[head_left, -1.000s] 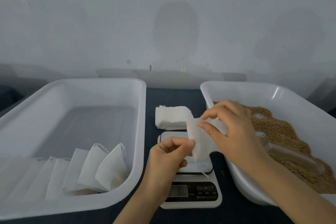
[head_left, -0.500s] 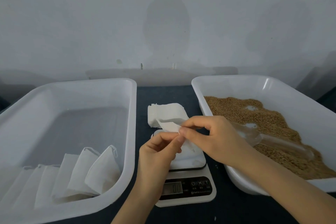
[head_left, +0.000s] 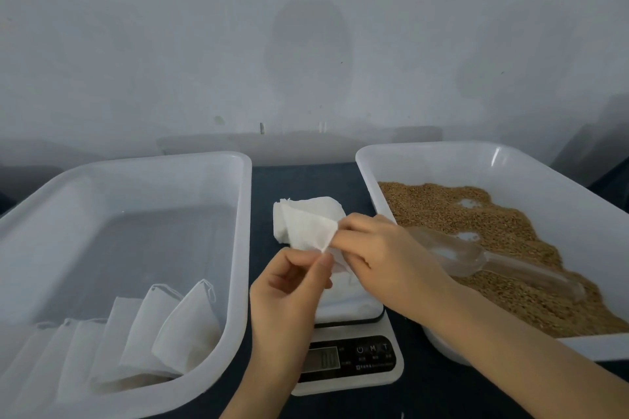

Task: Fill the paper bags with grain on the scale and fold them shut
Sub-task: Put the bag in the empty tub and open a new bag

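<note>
Both my hands hold one white paper bag (head_left: 308, 231) just above the kitchen scale (head_left: 354, 347). My left hand (head_left: 289, 289) pinches its near edge between thumb and forefinger. My right hand (head_left: 384, 255) pinches the opposite edge, fingers curled into the paper. A stack of empty bags (head_left: 306, 209) lies on the dark table behind the scale. Brown grain (head_left: 493, 241) fills the right tub (head_left: 510, 160), and a clear plastic scoop (head_left: 476, 262) lies on the grain.
The left tub (head_left: 136, 173) holds several filled, folded bags (head_left: 163, 333) leaning in a row at its near end. A grey wall rises close behind the table. Narrow strips of dark tabletop (head_left: 306, 177) show between the tubs.
The bag has turned from hanging down to lying nearly flat between my hands. Both hands have dropped closer to the scale, and my right hand has moved left off the grain tub.
</note>
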Demonstrator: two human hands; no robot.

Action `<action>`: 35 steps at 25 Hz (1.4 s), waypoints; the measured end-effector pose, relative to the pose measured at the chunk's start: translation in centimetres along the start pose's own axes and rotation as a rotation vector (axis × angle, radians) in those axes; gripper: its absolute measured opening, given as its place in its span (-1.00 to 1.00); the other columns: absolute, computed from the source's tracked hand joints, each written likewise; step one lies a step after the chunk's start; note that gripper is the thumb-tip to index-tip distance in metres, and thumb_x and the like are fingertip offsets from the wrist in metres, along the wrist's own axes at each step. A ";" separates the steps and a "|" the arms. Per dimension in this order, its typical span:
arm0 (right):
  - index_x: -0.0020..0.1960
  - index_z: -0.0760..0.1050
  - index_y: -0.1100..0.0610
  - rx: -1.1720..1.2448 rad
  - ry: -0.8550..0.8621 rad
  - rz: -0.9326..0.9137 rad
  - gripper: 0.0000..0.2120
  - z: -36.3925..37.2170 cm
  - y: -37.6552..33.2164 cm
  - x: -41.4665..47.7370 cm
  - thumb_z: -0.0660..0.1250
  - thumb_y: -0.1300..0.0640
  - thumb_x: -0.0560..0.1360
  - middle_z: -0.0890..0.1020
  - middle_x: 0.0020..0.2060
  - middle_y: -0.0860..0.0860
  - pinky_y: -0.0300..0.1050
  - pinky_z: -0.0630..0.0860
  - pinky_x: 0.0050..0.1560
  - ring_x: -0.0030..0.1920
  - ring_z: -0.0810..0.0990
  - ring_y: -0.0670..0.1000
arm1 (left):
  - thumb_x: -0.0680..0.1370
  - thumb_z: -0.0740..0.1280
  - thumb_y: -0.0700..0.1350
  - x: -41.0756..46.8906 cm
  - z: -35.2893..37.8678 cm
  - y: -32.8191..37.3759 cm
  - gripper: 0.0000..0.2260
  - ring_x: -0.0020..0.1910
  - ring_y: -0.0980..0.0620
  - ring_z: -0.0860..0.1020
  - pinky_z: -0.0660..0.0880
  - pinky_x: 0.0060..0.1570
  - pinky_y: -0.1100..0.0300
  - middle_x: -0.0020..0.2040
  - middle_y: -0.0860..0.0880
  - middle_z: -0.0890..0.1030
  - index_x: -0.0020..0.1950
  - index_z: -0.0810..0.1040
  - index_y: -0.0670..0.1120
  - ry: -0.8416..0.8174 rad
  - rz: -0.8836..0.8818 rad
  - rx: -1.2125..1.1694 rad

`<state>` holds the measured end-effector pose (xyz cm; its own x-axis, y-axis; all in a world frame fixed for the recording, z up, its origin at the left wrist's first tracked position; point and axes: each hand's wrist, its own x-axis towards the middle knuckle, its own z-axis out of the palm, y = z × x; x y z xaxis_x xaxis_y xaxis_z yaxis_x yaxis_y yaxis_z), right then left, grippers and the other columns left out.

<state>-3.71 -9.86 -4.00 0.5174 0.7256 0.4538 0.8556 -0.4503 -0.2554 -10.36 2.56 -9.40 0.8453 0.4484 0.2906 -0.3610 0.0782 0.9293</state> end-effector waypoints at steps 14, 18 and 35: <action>-0.17 0.67 -0.02 0.437 0.086 0.325 -0.91 -1.8 1.7 -0.8 0.39 0.05 0.37 0.60 -0.15 -0.25 -0.37 0.45 -0.16 -0.15 0.58 -0.18 | 0.47 0.24 0.07 0.2 0.2 -0.6 -0.71 -0.27 0.29 0.57 0.43 -0.34 0.52 -0.29 0.13 0.62 -0.15 0.53 -0.16 0.101 -0.042 0.090; -0.23 0.66 -0.01 0.454 0.098 0.393 -0.83 -2.0 1.9 -0.6 0.37 -0.05 0.27 0.61 -0.18 -0.22 -0.30 0.48 -0.14 -0.17 0.59 -0.16 | 0.42 0.21 0.20 0.1 0.3 -1.0 -0.69 -0.11 0.31 0.53 0.44 -0.22 0.52 -0.16 0.23 0.59 -0.01 0.52 0.02 0.126 0.051 0.236; -0.13 0.64 -0.14 0.280 -0.183 0.172 -0.75 -1.3 1.6 -1.2 0.27 -0.24 0.44 0.46 0.09 -0.35 -0.25 0.27 0.22 0.26 0.27 -0.27 | 0.40 0.41 -0.27 1.7 0.0 -3.0 -0.40 0.32 0.11 0.33 0.17 0.42 -0.11 0.24 -0.04 0.51 0.38 0.26 -0.07 -0.101 0.639 0.910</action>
<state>-2.97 -12.15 -3.83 0.6276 0.7436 0.2305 0.7145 -0.4326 -0.5498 -7.85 3.08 -11.75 0.6507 0.0956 0.7533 -0.3526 -0.8406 0.4113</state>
